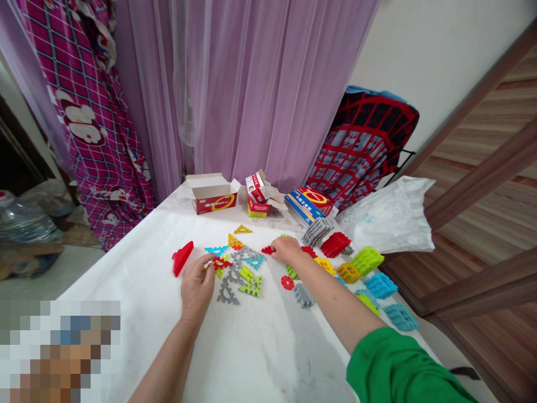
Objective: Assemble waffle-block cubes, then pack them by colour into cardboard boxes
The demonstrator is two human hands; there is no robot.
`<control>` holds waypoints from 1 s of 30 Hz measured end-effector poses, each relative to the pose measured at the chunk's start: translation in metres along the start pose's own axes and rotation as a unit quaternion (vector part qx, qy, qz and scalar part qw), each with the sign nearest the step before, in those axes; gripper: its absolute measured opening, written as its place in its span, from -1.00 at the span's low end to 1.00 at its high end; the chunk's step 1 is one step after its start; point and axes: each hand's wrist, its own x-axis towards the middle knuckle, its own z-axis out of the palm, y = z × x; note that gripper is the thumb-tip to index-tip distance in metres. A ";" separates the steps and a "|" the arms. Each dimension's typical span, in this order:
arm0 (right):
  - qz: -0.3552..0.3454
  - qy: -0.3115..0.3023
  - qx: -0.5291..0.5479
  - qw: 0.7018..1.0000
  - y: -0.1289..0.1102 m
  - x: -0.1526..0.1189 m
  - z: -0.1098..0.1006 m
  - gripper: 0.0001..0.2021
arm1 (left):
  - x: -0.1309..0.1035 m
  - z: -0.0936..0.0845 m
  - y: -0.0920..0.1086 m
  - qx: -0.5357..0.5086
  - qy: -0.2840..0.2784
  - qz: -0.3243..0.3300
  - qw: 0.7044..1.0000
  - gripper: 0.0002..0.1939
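Observation:
My left hand is curled at the left side of a loose pile, its thumb and index finger closed at the end of a red triangular building piece. Just left of this hand stands a red block of stacked triangular pieces. My right hand pinches a small red piece at the right of the pile; its exact shape is partly hidden. Between the hands lie gray toothed pieces, a green triangle and blue triangles. A red toothed disc lies below my right wrist.
Stacked pieces line the right side, among them red, lime and blue stacks. An open red carton, smaller boxes and a blue box stand behind. A white plastic bag lies back right.

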 end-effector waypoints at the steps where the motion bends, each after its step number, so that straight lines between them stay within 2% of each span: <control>1: 0.000 0.000 0.001 1.000 0.000 0.000 0.000 -0.75 | 0.000 0.000 0.000 -0.001 0.001 -0.001 1.000 -0.69; 6: -0.001 0.011 0.008 1.000 0.003 -0.002 -0.003 -0.76 | 0.000 -0.001 0.000 -0.017 0.014 0.001 1.000 -0.72; 10: -0.006 0.032 0.022 0.999 -0.003 -0.007 -0.014 -0.74 | 0.001 -0.003 -0.003 -0.044 0.069 -0.036 0.996 -0.69; 12: -0.022 0.049 0.033 0.998 -0.016 -0.009 -0.021 -0.71 | 0.002 -0.004 -0.005 -0.056 0.088 -0.077 0.992 -0.67; 15: -0.076 0.066 0.055 0.993 -0.048 -0.011 -0.024 -0.71 | 0.003 -0.004 -0.010 -0.062 0.100 -0.119 0.986 -0.65; 19: -0.186 0.069 0.089 0.976 -0.093 -0.009 -0.018 -0.66 | 0.004 -0.003 -0.015 -0.059 0.104 -0.111 0.987 -0.66; 21: -0.213 0.067 0.098 0.970 -0.107 -0.008 -0.013 -0.63 | 0.004 -0.002 -0.017 -0.059 0.100 -0.101 0.988 -0.67; 27: -0.200 0.065 0.120 0.970 -0.114 -0.007 -0.008 -0.65 | 0.005 0.001 -0.016 -0.048 0.069 -0.072 0.994 -0.70; 30: -0.155 0.073 0.164 0.972 -0.110 -0.012 -0.004 -0.63 | 0.004 0.000 -0.012 -0.036 0.043 -0.057 0.997 -0.71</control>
